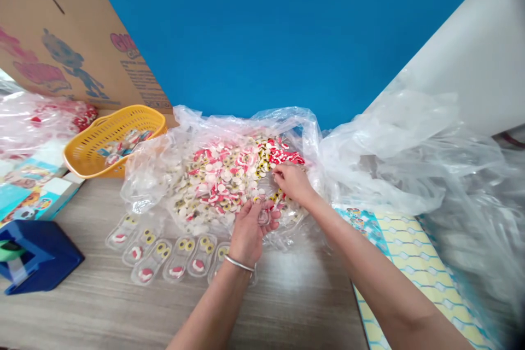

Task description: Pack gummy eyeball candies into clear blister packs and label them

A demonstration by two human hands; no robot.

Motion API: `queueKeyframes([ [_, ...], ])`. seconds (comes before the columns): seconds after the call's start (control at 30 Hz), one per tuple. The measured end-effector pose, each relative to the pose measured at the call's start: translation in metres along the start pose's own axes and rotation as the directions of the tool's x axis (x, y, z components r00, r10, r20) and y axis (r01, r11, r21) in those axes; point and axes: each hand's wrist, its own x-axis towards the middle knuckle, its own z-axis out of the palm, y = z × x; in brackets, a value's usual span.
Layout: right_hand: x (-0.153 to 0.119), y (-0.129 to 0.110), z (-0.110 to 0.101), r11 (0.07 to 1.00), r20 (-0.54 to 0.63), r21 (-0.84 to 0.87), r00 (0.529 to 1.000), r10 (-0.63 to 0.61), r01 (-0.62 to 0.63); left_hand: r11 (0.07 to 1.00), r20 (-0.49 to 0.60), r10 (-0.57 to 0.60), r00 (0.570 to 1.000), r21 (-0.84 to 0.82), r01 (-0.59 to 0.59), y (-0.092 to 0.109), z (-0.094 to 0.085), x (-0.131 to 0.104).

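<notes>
A clear plastic bag (184,164) lies spread open, full of small red-and-white pieces (219,197) and yellow eye-like pieces (262,158). My left hand (250,227), with a silver bangle at the wrist, holds a clear plastic tray (264,216) at the bag's near edge; a red piece shows in it. My right hand (289,180) is over the pieces at the bag's right side, its fingers pinched together; what they hold is too small to make out. Several clear trays (176,260) with two yellow eyes and a red-and-white piece lie in a row left of my left hand.
A yellow basket (77,156) with packed items stands at the left, before a cardboard box (94,22). A blue tape dispenser (53,254) is at the left edge. Printed sheets (418,268) and crumpled plastic (381,158) lie right.
</notes>
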Motion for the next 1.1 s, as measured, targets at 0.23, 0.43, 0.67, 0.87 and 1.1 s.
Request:
queueKeyframes([
  [0.23,-0.043,-0.015,0.0,0.879,0.083,0.469,0.986,-0.145,0.09,0.997,0.031,0.072,0.997,0.002,-0.072,-0.006,0.0,-0.001],
  [0.43,-0.061,-0.017,0.011,0.962,-0.027,0.19,0.98,-0.197,0.199,0.995,0.041,0.099,0.994,0.009,-0.099,-0.009,-0.002,-0.001],
  [0.67,-0.012,0.013,-0.013,0.984,-0.117,-0.155,0.991,0.065,-0.083,0.996,-0.018,0.08,0.997,0.035,-0.08,-0.008,-0.002,0.0],
  [0.87,0.025,0.01,-0.001,0.958,-0.074,-0.261,0.992,0.099,-0.116,0.998,-0.02,0.063,0.998,0.02,-0.063,-0.008,-0.003,0.001],
  [1.1,0.023,0.023,-0.004,0.995,-0.089,0.008,0.991,0.103,-0.103,0.999,-0.008,0.044,0.999,0.001,-0.044,-0.007,-0.003,0.0],
])
